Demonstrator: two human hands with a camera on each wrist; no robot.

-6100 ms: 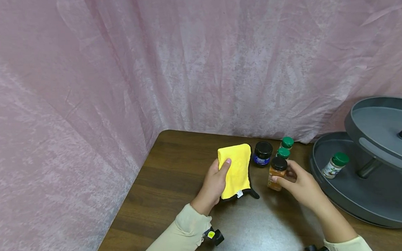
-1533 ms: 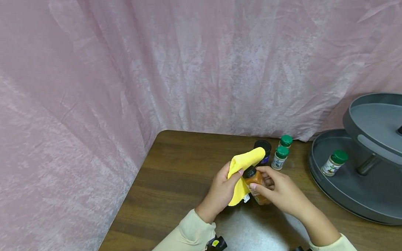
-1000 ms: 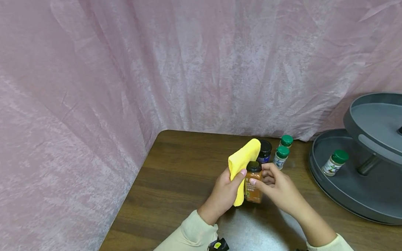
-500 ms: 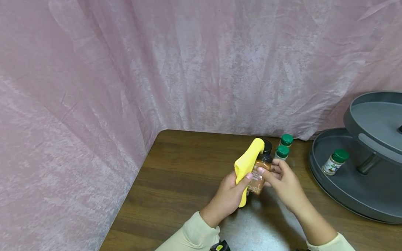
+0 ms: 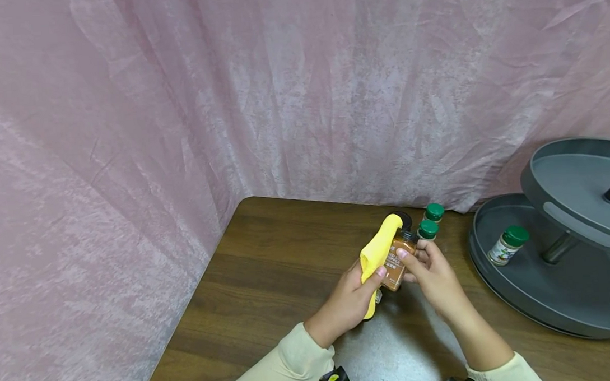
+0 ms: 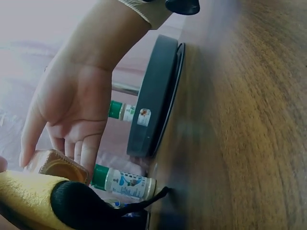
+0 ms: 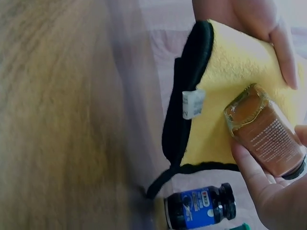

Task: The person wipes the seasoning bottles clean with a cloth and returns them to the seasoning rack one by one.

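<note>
In the head view my left hand (image 5: 345,302) grips a folded yellow cloth (image 5: 379,252) with black edging, thumb on its near face. My right hand (image 5: 439,281) holds a clear spice jar (image 5: 396,266) of orange-brown powder by its side. The jar leans, its black lid towards the upper right, and its left side lies against the cloth. From the right wrist view, the jar's base (image 7: 245,108) points at the cloth, and a white tag (image 7: 193,104) shows on the edging. Both hands are raised over the wooden table (image 5: 267,259).
Behind the cloth stands a dark jar with a blue label (image 7: 199,208), mostly hidden in the head view. Two green-capped jars (image 5: 428,229) stand beside it near the curtain (image 5: 302,101). At right, a grey two-tier turntable (image 5: 515,301) bears another green-capped jar (image 5: 508,245).
The right hand has brought the spice jar left from beside the green-capped jars to the cloth. Over the last second the jar has tilted and shifted slightly right; the cloth moves right with it.
</note>
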